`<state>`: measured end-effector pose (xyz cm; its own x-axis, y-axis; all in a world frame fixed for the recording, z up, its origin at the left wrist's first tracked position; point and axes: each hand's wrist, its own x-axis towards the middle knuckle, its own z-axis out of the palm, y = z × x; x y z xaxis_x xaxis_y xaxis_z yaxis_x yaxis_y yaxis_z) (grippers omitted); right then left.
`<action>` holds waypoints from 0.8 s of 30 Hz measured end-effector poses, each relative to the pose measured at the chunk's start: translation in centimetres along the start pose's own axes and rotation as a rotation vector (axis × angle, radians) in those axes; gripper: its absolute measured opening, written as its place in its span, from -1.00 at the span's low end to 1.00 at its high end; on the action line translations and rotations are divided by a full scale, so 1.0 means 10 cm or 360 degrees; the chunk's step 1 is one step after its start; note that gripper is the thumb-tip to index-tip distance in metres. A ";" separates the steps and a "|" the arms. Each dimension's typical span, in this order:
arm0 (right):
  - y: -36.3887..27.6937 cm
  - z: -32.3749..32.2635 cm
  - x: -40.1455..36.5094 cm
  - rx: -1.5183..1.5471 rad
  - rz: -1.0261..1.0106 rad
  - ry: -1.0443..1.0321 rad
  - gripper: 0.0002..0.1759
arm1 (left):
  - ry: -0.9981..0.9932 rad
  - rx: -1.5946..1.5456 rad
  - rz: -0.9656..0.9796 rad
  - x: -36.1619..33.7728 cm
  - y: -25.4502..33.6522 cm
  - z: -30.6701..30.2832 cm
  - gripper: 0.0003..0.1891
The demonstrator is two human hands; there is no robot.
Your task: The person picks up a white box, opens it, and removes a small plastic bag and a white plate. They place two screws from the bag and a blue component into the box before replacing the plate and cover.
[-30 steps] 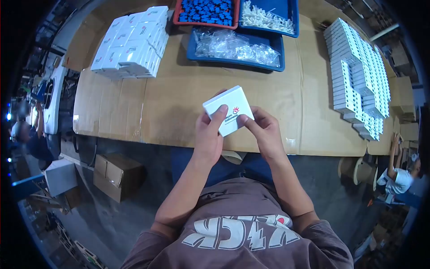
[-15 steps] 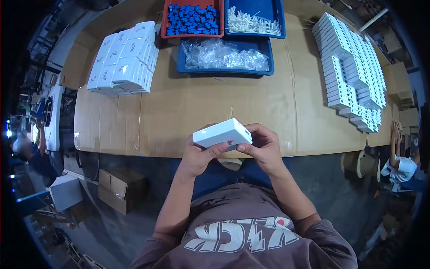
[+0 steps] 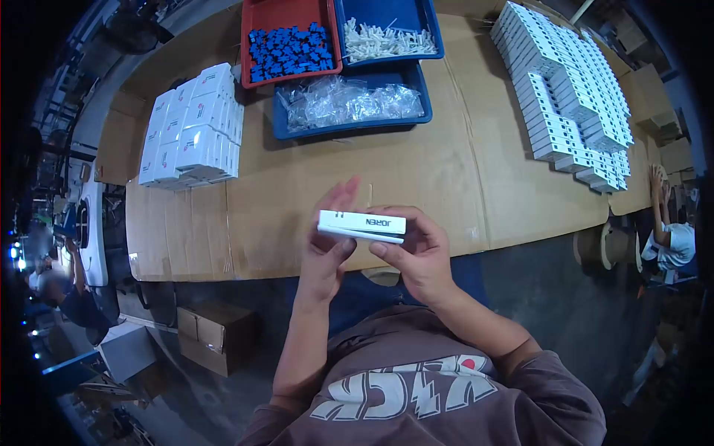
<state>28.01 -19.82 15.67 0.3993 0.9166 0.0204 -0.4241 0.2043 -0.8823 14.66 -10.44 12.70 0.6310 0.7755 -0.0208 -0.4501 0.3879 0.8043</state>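
Note:
A small white carton with dark lettering on its narrow side is held level above the near edge of the table. A thin dark gap runs along its lower right side, between the lettered part and a flap below. My right hand grips the right end, thumb in front at the flap and fingers behind. At the left end, my left hand has its fingers stretched upward and slightly blurred behind the carton, its thumb just under the lower edge. The carton's contents are hidden.
On the cardboard-covered table, white boxes are stacked left and white units right. Behind are a red tray of blue parts, a blue tray of white pieces and another blue tray of clear bags. People work at both sides.
The carton has turned so its lettered narrow side faces up, and a gap now shows along it. My left fingers have lifted off and stretched upward. The view has shifted slightly.

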 end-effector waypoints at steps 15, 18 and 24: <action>-0.19 -0.26 0.14 -0.0111 0.0092 -0.0235 -0.53 | 0.0156 0.0088 0.0255 -0.15 0.03 -0.02 -0.59; -0.17 -0.35 0.14 -0.0154 0.0067 -0.0271 -0.57 | 0.0041 0.0276 0.0301 -0.16 0.11 0.06 -0.60; -0.22 -0.36 0.16 -0.0359 -0.0240 -0.0380 -0.56 | -0.0024 0.0240 0.0286 -0.11 0.07 0.13 -0.62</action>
<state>32.52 -20.03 15.99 0.2315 0.9418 0.2439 -0.1743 0.2868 -0.9420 14.42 -11.69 14.09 0.5590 0.8175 0.1386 -0.4574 0.1646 0.8739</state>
